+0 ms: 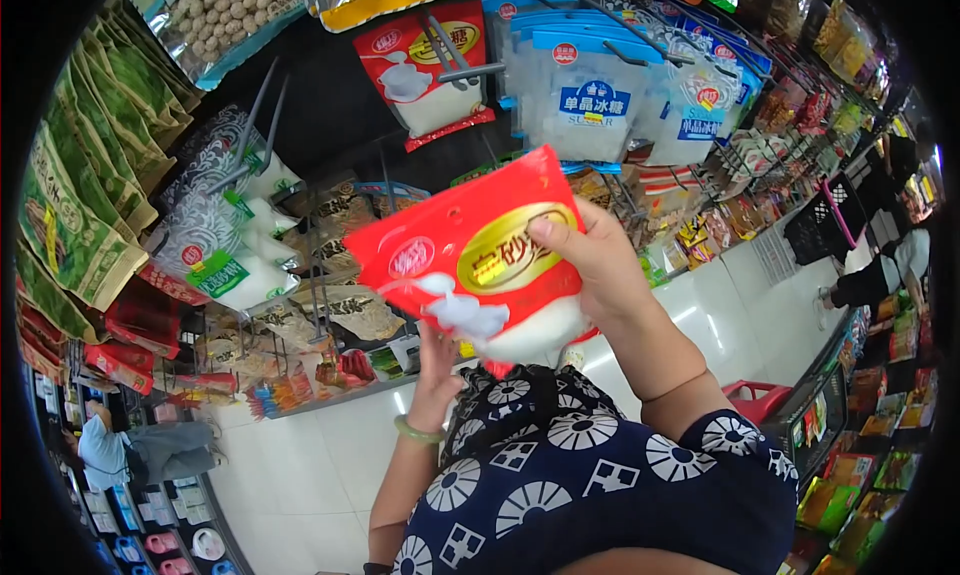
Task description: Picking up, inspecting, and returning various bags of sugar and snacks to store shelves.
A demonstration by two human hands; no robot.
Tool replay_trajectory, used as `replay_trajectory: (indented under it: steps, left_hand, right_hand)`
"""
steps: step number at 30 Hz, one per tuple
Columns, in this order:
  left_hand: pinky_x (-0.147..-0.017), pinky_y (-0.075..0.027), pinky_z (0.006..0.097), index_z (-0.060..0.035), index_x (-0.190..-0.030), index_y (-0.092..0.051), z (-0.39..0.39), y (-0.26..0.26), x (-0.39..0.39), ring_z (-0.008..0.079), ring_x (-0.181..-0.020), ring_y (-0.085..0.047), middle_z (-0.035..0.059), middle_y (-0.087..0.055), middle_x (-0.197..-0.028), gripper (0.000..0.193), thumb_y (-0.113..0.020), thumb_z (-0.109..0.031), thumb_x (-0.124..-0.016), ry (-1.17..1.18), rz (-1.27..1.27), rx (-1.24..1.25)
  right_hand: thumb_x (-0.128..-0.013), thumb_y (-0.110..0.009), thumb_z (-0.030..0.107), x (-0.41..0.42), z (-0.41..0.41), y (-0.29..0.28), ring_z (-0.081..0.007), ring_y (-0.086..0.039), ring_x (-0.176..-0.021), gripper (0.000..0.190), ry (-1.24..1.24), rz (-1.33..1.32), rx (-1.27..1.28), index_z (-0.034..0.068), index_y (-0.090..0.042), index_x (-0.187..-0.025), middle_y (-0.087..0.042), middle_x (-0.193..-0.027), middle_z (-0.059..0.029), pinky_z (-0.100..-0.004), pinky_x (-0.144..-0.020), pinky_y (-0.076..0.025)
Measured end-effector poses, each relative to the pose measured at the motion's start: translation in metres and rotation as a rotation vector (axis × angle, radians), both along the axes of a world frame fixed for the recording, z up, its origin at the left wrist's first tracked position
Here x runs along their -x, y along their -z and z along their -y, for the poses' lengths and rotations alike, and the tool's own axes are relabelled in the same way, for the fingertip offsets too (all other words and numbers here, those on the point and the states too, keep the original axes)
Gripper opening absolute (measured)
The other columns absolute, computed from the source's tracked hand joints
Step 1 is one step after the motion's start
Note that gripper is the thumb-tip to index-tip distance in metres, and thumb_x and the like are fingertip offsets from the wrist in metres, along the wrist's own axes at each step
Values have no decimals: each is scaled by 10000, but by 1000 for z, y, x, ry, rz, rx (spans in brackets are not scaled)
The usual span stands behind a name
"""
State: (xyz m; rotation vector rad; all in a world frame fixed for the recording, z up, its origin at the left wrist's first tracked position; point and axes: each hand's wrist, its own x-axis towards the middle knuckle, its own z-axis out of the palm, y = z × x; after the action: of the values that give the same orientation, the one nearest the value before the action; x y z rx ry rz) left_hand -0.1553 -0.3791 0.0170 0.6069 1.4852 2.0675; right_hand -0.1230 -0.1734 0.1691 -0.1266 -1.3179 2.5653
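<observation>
My right hand (600,252) grips the right edge of a red bag of white sugar (397,233), thumb on the printed front. My left hand (437,365), a green bangle at its wrist, is below the bag; its fingertips are partly hidden behind the lower edge, so contact cannot be told. Beyond the bag, a similar red sugar bag (442,72) hangs from a metal hook. To its right hang blue-and-clear bags of rock sugar (592,87). Silver-patterned sugar bags (217,230) hang to the left.
Green packages (67,215) hang at the far left. A person (142,447) is in the aisle at the lower left; another (885,267) is at the right, near a black basket (821,218). A red plastic object (754,398) and a dark crate (806,417) are behind my right arm.
</observation>
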Motion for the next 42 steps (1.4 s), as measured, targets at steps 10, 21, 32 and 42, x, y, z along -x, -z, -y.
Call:
replay_trajectory:
  steps: [10, 21, 32, 42]
  left_hand:
    - [-943, -402, 397, -73, -1199, -410, 50, 56, -6, 237, -1085, -505, 110, -518, -1161, 569, -655, -301, -739, -16, 476, -120]
    - [-988, -331, 436, -3, -1295, -300, 91, 73, -28, 280, -1178, -420, 140, -404, -1297, 584, -358, -433, -904, -145, 143, 82]
    - [-970, -352, 429, 14, -1273, -319, 99, 64, -38, 291, -1146, -452, 155, -435, -1265, 526, -363, -367, -913, -140, 447, -140]
    - [-971, -350, 422, 27, -1279, -305, 105, 68, -34, 286, -1151, -449, 162, -428, -1272, 547, -388, -362, -905, -155, 510, -99]
  right_hand:
    - [-853, -556, 155, -4, 43, 43, -157, -604, -883, 281, -127, 346, 217, 19, -518, -1095, -604, -1010, -93, -297, -803, -496]
    - [-908, -459, 200, 8, 18, 5, -147, -565, -955, 312, 102, -78, 7, 14, -467, -1159, -570, -1077, -87, -299, -842, -458]
    - [-897, -470, 176, 64, -29, -14, -215, -602, -919, 255, 156, -170, 129, 15, -483, -1094, -579, -1060, -135, -364, -797, -511]
    - [-892, -477, 202, 115, -34, -15, -247, -591, -945, 245, 183, -101, 163, 46, -488, -1081, -579, -1062, -144, -407, -822, -494]
